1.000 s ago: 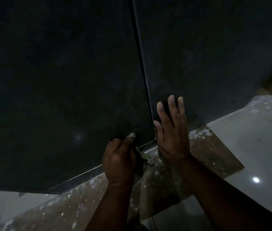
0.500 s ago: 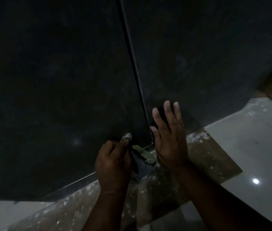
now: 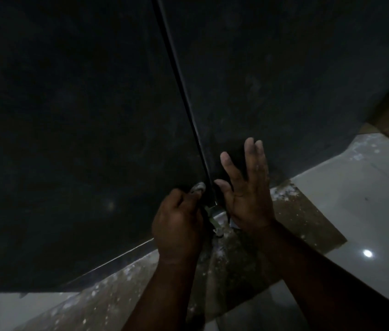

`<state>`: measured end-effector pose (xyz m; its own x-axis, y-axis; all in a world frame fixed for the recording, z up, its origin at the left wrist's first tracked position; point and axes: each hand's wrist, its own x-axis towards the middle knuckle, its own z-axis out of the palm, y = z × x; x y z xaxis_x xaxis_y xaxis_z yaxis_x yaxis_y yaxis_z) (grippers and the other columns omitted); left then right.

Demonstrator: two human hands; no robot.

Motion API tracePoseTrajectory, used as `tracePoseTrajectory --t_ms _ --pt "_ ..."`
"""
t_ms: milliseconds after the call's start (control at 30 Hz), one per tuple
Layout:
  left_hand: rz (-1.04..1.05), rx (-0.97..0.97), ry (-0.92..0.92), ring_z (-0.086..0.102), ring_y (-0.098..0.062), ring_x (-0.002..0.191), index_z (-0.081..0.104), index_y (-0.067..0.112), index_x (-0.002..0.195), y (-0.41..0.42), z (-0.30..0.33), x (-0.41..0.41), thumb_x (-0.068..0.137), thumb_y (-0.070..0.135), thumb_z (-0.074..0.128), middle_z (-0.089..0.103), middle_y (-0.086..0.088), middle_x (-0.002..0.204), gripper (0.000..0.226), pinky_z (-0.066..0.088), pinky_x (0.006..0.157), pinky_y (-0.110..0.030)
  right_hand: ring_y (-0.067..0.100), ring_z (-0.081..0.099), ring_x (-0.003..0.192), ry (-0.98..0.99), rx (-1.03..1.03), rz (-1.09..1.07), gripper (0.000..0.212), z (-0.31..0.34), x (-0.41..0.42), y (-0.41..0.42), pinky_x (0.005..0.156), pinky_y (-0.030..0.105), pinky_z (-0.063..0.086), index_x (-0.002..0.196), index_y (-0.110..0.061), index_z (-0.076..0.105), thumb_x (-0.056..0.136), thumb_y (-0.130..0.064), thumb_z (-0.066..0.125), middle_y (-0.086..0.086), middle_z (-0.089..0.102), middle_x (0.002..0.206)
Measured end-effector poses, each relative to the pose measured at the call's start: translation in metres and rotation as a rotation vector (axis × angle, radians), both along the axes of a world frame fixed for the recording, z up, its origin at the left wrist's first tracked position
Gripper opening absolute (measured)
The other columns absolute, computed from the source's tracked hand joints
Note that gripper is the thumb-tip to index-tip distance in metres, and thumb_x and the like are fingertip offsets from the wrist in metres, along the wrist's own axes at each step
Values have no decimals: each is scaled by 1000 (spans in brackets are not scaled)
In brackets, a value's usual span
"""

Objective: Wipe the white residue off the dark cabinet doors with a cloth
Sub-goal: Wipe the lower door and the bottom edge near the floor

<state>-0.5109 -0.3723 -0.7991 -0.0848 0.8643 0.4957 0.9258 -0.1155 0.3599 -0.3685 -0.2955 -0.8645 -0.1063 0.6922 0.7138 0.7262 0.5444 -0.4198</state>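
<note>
Both hands sit a little further right along the bottom edge of the doors than half a second ago, and the pale green strip beside the left fist hangs steeper. The person's left hand (image 3: 179, 225) is curled into a tight grip on a small pale green cloth (image 3: 213, 217), only a strip of which shows beside the knuckles; a whitish thumb tip presses at the bottom right corner of the left dark matte cabinet door (image 3: 74, 130). The right hand (image 3: 248, 187) lies flat, fingers spread and straight, on the bottom left corner of the right dark cabinet door (image 3: 284, 80), apparently steadying it. The step in hand seems to be rubbing the lower corner by the narrow gap (image 3: 184, 91) between the doors. Faint pale smears higher up suggest the next move calls for carrying the cloth upward. Below lies a speckled brown floor sheet (image 3: 296, 211).
</note>
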Motion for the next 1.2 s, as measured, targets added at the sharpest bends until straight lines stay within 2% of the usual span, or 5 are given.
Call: tracePoseTrajectory --t_ms 367,533,900,1100,1200 --pt "42 181 -102 59 -26 59 82 4 94 17 2 23 84 -3 81 60 -11 71 12 47 53 -31 42 10 155 18 -54 26 49 -3 6 1 114 69 29 152 -27 33 107 -33 50 16 13 164" --pt "9 167 -36 59 -28 55 81 4 91 15 -20 20 87 2 79 59 -13 71 5 47 50 -31 34 2 157 27 -49 34 47 -4 6 -1 117 67 27 153 -28 31 109 -37 44 -3 9 165" --pt "159 -494 -75 71 -29 91 78 18 109 2 -64 13 102 26 64 72 -9 103 18 57 79 -38 33 12 159 111 -156 20 62 -15 3 -31 120 52 34 162 -28 27 106 -32 53 9 9 173" --pt "70 -125 -507 68 6 82 83 31 98 14 -15 41 88 15 80 71 21 87 19 46 77 -5 1 60 115 556 -607 -81 31 -11 -16 -64 91 19 51 126 -44 61 104 -51 40 -18 63 126" --pt "-104 -155 -648 71 8 90 82 33 99 22 9 39 88 9 80 77 24 93 26 54 83 -12 -3 67 100 867 -738 -47 23 0 -22 -67 82 17 53 117 -38 69 105 -46 51 -19 72 107"
